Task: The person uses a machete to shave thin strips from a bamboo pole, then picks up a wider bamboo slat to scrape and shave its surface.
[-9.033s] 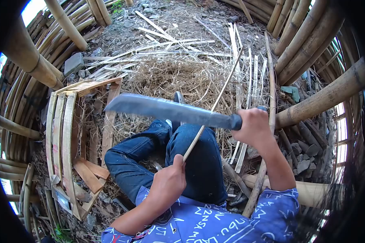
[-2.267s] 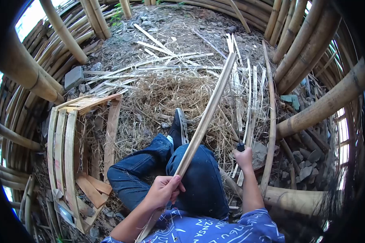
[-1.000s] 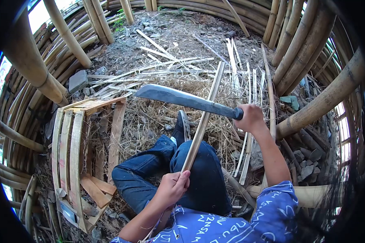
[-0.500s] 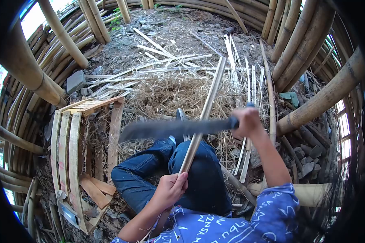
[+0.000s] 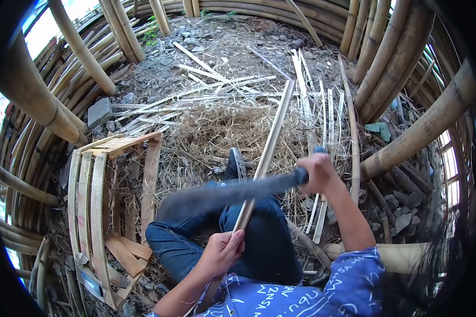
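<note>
My left hand (image 5: 222,252) is wrapped round the near end of a long bamboo strip (image 5: 274,138), which slants up and away to the right across my raised knee. In my right hand (image 5: 317,172) is the dark handle of a machete (image 5: 232,193). Its broad blade points left and crosses over the strip above my knee, a little blurred toward the tip. Both hands are closed. Thin pale shavings (image 5: 222,129) lie heaped on the ground beyond my feet.
A wooden crate (image 5: 98,195) lies at my left with loose boards inside. Split bamboo strips (image 5: 195,95) are strewn ahead, with more (image 5: 330,116) at the right. A grey block (image 5: 99,111) sits at the left. Thick bamboo poles (image 5: 423,124) and rubble (image 5: 404,216) stand close on the right.
The machete has come down along the strip toward me, its blade tip dropping lower. My right hand has moved nearer my body; the strip's far end has dipped slightly.
</note>
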